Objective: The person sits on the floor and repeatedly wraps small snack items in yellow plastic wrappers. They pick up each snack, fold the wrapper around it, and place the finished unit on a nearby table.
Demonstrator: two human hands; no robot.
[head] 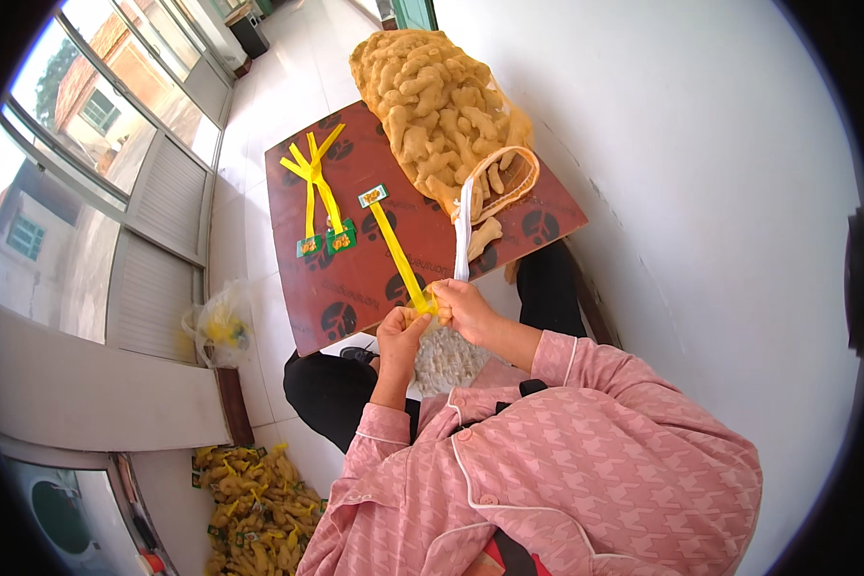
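Observation:
My left hand (pixel 399 337) pinches the near end of a flat yellow mesh strip (pixel 397 248) between thumb and fingers. My right hand (pixel 464 306) grips the same end, where the mesh is drawn out between both hands. The strip runs away over the red-brown board table (pixel 353 288) to a green-and-white printed tag (pixel 373 196) at its far end. Left of it lie several more yellow strips (pixel 313 173) with green tags (pixel 340 239). Beyond my right hand, a large orange mesh sack (pixel 432 101) full of ginger roots lies on the table, its white-and-orange band hanging over the near edge.
A loose ginger piece (pixel 484 239) lies beside the sack's mouth. Many tagged ginger pieces (pixel 259 504) are heaped on the floor at lower left. A clear plastic bag (pixel 223 324) with yellow contents stands by the glazed doors. The white wall (pixel 691 180) bounds the right side.

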